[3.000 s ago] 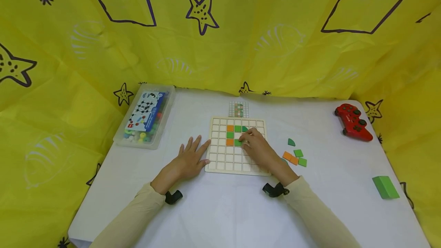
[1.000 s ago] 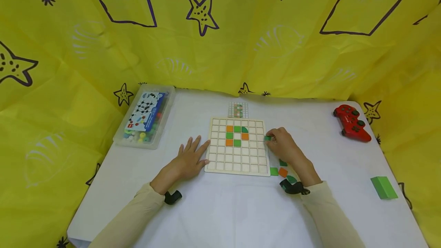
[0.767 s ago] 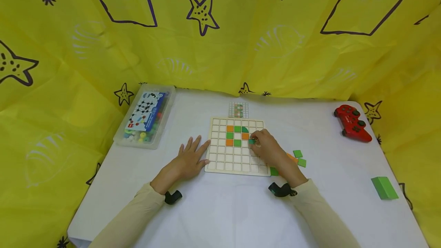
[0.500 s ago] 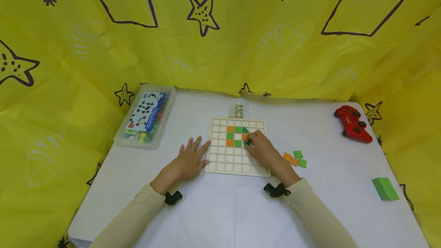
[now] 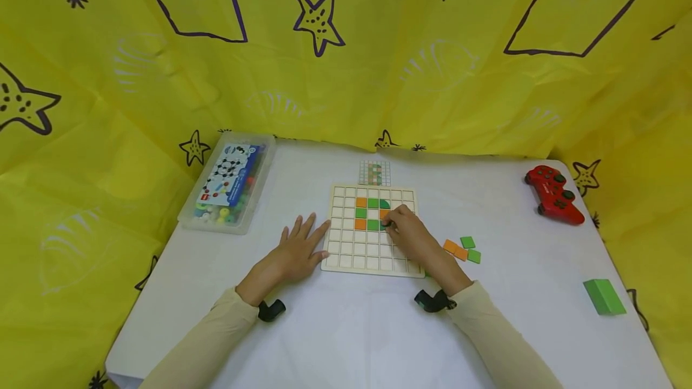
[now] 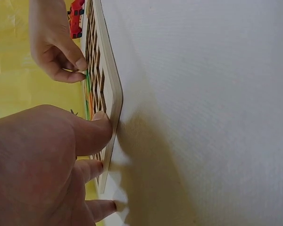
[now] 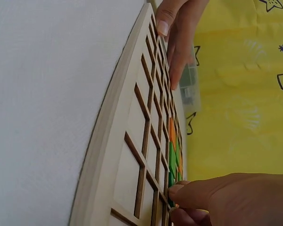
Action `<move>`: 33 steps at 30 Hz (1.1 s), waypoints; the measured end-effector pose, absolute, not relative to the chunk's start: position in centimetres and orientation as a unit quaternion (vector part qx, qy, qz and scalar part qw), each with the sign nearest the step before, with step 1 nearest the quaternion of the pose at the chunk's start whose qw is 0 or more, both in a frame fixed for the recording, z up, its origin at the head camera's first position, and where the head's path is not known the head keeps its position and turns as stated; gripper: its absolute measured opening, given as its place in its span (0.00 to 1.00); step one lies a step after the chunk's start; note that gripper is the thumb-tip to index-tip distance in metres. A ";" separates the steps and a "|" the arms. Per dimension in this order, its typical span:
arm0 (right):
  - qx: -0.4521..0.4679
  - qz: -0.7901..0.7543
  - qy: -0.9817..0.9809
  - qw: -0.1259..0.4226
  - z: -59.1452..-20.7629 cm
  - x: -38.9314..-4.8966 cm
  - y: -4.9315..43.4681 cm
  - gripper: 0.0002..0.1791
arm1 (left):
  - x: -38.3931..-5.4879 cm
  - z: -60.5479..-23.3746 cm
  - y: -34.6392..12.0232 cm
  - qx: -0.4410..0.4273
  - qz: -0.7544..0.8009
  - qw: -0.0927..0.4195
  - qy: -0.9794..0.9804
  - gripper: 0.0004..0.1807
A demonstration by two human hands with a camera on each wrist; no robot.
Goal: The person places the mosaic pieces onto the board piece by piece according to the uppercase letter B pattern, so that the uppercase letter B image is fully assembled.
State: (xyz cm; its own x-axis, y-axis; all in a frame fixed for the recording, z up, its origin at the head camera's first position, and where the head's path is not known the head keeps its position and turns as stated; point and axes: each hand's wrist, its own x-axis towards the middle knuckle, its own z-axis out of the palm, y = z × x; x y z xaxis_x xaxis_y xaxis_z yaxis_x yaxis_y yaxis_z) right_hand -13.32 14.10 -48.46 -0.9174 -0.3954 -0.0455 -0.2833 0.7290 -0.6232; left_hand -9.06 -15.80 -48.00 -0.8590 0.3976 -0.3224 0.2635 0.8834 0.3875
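Observation:
A wooden grid board [image 5: 373,269] lies on the white table. Orange tiles [image 5: 361,202], green tiles [image 5: 373,225] and a dark green quarter-round tile [image 5: 384,203] sit in its upper middle cells. Over the board, my right hand [image 5: 411,233] pinches a dark green tile [image 7: 171,182] between thumb and fingers. It is low at the cell right of the lower green tile, beneath an orange one, and the fingers mostly hide it. Palm down with spread fingers, my left hand [image 5: 294,254] rests at the board's left edge, thumb [image 6: 99,129] and index finger touching the rim.
A small printed grid card [image 5: 382,173] lies just behind the board. Loose orange tiles [image 5: 456,250] and green tiles [image 5: 467,242] lie right of it. Farther right are a red game controller [image 5: 554,192] and a green block [image 5: 603,296]. A clear plastic box [image 5: 227,182] stands back left.
My right hand has left an orange tile on the board, gone right, and come back leftward with the dark green tile, lowering it to a cell. The left hand has stayed put.

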 end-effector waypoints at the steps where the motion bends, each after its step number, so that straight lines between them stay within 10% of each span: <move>1: -0.181 -0.321 0.926 0.086 -48.5 -13.3 14.2 0.08 | -9.1 -48.0 -15.8 0.174 0.165 0.202 0.949 0.38; 17: -0.067 -0.292 0.948 0.109 -45.3 -11.5 24.2 0.19 | -9.2 -48.1 -15.8 0.175 0.168 0.205 0.948 0.38; 26: -0.025 -0.259 0.942 0.212 -45.0 -9.6 31.2 0.31 | -9.1 -48.0 -15.9 0.171 0.169 0.205 0.949 0.38; 33: -0.036 -0.298 0.937 0.177 -46.9 -7.8 31.4 0.23 | -9.1 -48.1 -15.9 0.175 0.172 0.203 0.948 0.38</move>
